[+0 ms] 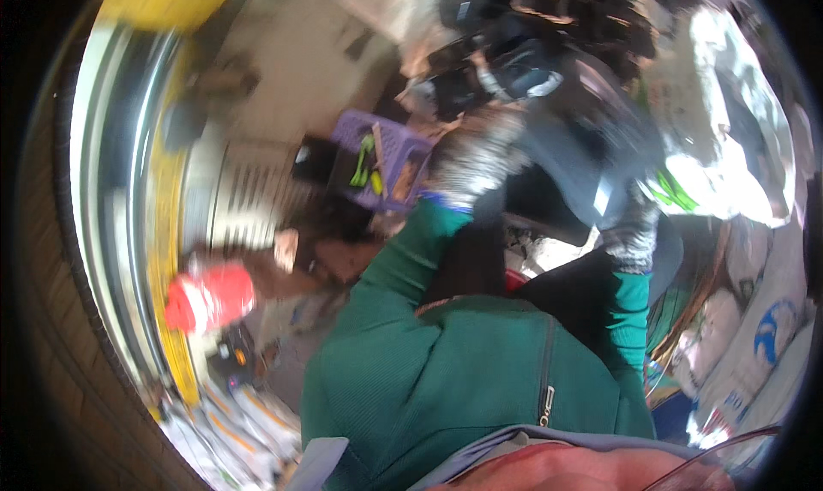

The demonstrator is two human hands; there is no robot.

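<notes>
Panel [591, 144] right of the basket [401, 139] seems mid-handling; whether left hand [474, 158] and right hand [632, 235] grasp it is unclear; next likely needs steadying.

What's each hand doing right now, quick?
Left hand: too blurred to tell open or closed.
Right hand: at the grey thing, grip can't be told.

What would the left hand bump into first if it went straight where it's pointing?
Probably the black things heaped ahead of the left hand. It's blurry and depth is unclear, so the dark gray thing beside that hand might get bumped first.
</notes>
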